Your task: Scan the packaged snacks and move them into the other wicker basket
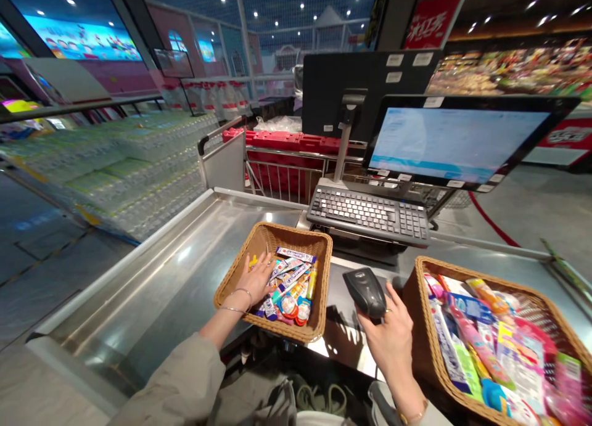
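Observation:
My left hand [258, 275] reaches into the left wicker basket [327, 272], its fingers stretched out over the packets and touching or just above them. Purple-and-white wrapped candy bars [296, 254] lie in a loose heap there, along with a yellow tube [312, 282] and round red-and-white candy packs [289, 306]. Wrapped in my right hand [391, 333] is a black barcode scanner [365, 292], held above the counter between the two baskets. The scanner's handle is mostly hidden by my palm.
A second wicker basket [422, 327], full of bright packaged sweets, stands at the right. Behind the left basket are a keyboard [370, 213] and a lit monitor [453, 142]. The steel counter [161, 290] has a raised rim. A metal shopping cart [287, 173] stands beyond it.

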The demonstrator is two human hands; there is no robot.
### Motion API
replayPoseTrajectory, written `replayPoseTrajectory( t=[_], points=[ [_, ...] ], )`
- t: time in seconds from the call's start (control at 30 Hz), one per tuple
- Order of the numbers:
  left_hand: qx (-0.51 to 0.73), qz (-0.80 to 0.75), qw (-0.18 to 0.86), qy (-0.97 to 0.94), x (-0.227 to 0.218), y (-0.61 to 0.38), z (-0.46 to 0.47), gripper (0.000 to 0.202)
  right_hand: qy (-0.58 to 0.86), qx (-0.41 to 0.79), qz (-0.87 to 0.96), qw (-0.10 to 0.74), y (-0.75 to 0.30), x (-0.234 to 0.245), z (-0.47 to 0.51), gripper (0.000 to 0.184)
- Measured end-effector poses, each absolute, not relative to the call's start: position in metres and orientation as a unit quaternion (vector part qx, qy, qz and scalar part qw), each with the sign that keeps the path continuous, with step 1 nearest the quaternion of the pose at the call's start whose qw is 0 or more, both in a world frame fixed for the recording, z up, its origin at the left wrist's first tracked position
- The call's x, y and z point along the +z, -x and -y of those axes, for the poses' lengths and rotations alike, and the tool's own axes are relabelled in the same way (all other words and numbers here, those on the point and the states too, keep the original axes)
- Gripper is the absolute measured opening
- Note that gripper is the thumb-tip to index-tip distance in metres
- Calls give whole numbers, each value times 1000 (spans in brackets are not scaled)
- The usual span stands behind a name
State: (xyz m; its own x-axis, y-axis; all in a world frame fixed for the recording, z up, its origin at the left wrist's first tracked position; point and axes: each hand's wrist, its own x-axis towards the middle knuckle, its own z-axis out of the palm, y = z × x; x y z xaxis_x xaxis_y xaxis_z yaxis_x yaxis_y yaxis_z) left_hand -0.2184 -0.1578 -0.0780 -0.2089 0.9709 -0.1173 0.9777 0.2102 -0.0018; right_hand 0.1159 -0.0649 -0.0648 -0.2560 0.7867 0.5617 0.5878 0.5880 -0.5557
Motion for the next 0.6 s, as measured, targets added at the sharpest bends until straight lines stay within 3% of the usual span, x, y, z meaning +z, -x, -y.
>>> replayPoseTrajectory(
  t=[0.23,0.6],
  points=[
    [-81,-716,152,-677,-83,196,149,68,441,118,782,424,-115,-69,68,26],
    [-136,-632,195,-738,-104,177,126,28,443,98,780,432,-119,-70,70,24]
  ],
)
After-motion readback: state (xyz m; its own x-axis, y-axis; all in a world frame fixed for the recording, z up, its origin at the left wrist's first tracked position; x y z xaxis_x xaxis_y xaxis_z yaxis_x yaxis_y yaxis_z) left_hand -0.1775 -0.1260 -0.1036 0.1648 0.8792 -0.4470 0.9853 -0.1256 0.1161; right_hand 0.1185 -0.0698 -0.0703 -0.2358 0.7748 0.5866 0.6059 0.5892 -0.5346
